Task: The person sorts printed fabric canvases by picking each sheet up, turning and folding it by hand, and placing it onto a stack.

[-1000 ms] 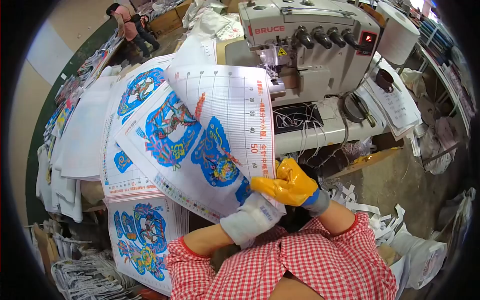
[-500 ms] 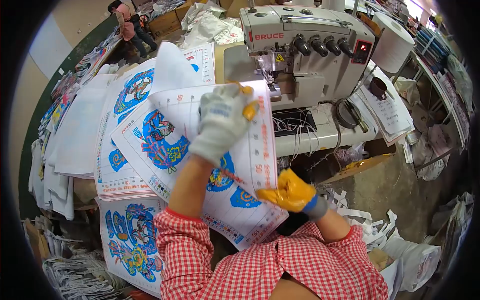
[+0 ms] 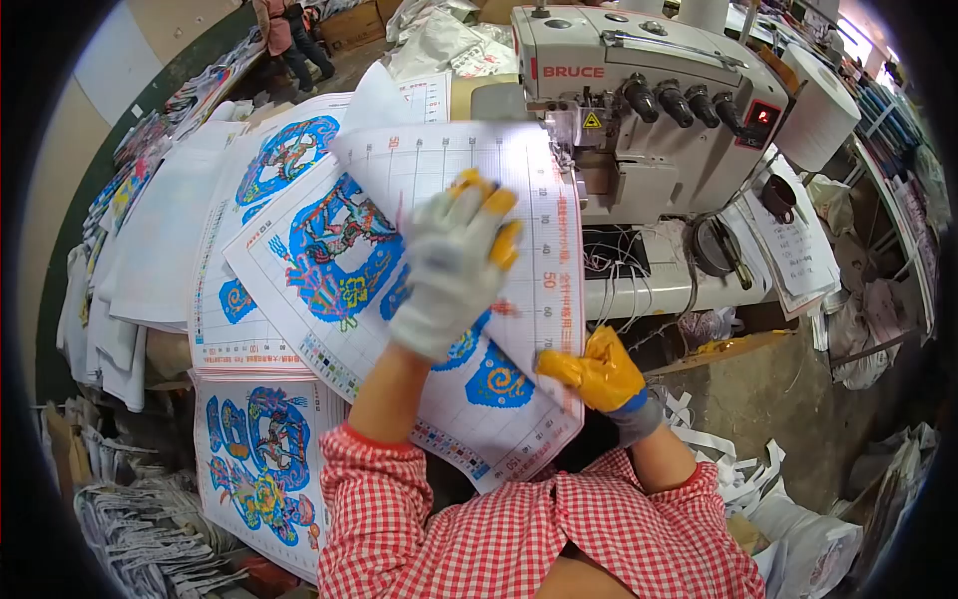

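A white printed sheet (image 3: 349, 250) with blue dragon-like patterns and a numbered grid lies at an angle in front of me, its right part turned over. My left hand (image 3: 454, 260), in a grey glove with yellow fingertips, rests on top of the sheet, somewhat blurred, fingers apart. At the sheet's right edge my right hand (image 3: 599, 369), in a yellow-coated glove, has thumb and fingers closed on it. Beneath and to the left is a stack of similar sheets (image 3: 249, 349). The sheet's upper right edge is beside the sewing machine (image 3: 639, 130).
A white thread cone (image 3: 820, 110), a dark cup (image 3: 778, 195) and papers (image 3: 810, 250) are right of the machine. Cloth piles (image 3: 150, 529) lie at lower left, white scraps (image 3: 808, 539) at lower right. A person (image 3: 289, 40) stands at the upper left.
My left hand has moved from the sheet's lower edge up onto its middle. My right hand has stayed at the right edge. The view has shifted slightly.
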